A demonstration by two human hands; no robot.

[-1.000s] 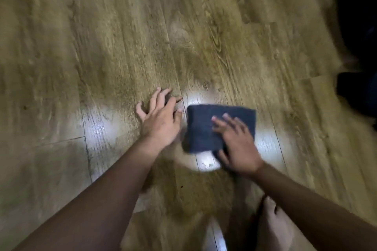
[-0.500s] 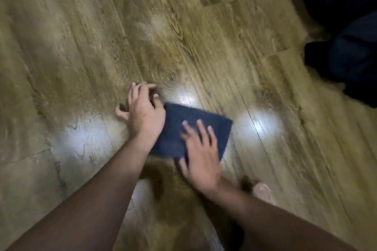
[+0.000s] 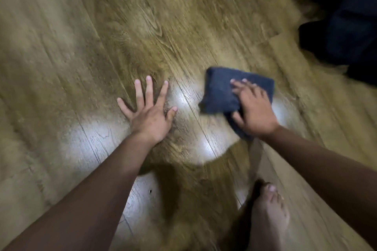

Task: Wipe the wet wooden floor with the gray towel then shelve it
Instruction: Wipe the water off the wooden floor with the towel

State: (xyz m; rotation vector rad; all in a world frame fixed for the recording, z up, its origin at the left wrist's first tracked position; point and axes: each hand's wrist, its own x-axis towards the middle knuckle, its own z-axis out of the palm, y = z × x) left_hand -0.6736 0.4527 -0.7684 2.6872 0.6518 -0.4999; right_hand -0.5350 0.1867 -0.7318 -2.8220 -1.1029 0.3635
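Now, by count:
Towel: one folded gray towel (image 3: 228,91) lies on the wooden floor (image 3: 81,47), right of centre.
Hands: two. The right hand (image 3: 253,108) presses the towel's near right part with fingers laid flat; the left hand (image 3: 150,111) is spread flat on bare boards, apart from the towel.
Foot: one bare foot (image 3: 269,214) at bottom right.
Glare: several bright patches around the hands.
Dark shape: one (image 3: 346,26), upper right, unclear.

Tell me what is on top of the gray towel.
The right hand lies on the gray towel, fingers spread, covering its near right part. The wooden floor beneath the towel is hidden.
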